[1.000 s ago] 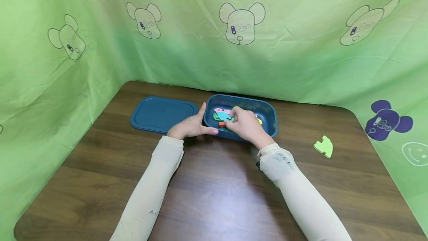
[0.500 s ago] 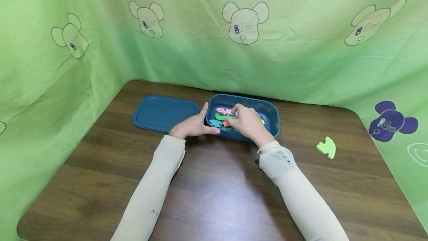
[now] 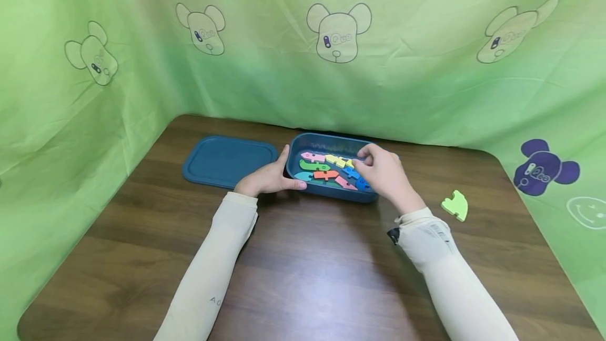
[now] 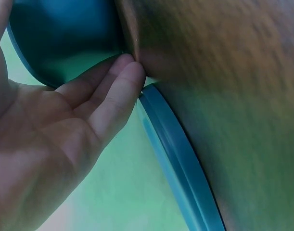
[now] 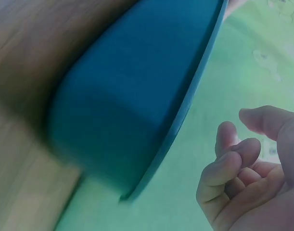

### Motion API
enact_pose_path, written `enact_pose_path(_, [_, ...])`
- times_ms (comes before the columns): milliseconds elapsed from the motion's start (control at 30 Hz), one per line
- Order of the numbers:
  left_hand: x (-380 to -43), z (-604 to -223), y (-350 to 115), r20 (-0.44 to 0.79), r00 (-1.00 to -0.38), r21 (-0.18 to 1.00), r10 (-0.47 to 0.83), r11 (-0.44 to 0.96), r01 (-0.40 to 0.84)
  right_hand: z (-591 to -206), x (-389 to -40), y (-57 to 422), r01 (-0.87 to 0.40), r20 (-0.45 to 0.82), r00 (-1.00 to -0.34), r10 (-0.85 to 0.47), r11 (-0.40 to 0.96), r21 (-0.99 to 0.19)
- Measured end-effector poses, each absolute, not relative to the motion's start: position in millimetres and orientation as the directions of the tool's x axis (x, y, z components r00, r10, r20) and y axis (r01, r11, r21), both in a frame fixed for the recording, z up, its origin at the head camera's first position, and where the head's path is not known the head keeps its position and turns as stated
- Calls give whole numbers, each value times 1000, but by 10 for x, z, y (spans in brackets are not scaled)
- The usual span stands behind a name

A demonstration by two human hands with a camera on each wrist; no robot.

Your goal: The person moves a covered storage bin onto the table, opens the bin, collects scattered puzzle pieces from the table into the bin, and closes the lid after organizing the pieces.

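In the head view, a dark blue plastic box (image 3: pixel 338 191) holds several flat puzzle pieces: pink (image 3: pixel 312 157), green (image 3: pixel 314 166), orange (image 3: pixel 325 175), yellow (image 3: pixel 335 160), teal (image 3: pixel 303 176) and blue (image 3: pixel 349 172). My left hand (image 3: pixel 269 177) rests against the box's left end, thumb at the front wall; its straight fingers (image 4: pixel 119 91) touch the box's outside in the left wrist view. My right hand (image 3: pixel 385 172) hovers over the box's right end and hides that part. Its fingers (image 5: pixel 219 178) are loosely curled with nothing between them and the thumb.
A dark blue lid (image 3: pixel 229 161) lies flat on the wooden table (image 3: pixel 303 262), left of the box. To the right lies a light green puzzle piece (image 3: pixel 456 206). Green printed curtains (image 3: pixel 265 67) hang close behind the box and along both sides.
The teal piece, moved by my right hand, has come down to the box's front left corner. My right hand has since shifted right, uncovering more pieces. My left hand stays at the box.
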State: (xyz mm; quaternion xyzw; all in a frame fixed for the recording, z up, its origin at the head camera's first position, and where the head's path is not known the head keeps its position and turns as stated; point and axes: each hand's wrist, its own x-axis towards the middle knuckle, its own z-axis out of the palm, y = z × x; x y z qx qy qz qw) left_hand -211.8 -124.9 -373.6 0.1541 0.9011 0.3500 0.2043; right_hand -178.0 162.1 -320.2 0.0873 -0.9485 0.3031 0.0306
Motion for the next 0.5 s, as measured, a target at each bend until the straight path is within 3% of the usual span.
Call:
enact_pose_path(267, [-2106,-3729,-1257,-261,-874,686,410,716,131,-3255,-1693,2199,-230,237,-964,-121,825,-516])
enact_pose_path(500, [-2096,-3725,-1239,-255,-869,695,423,705,139,-3300,-1571,2736,-210,251,-963,-101,865,-456])
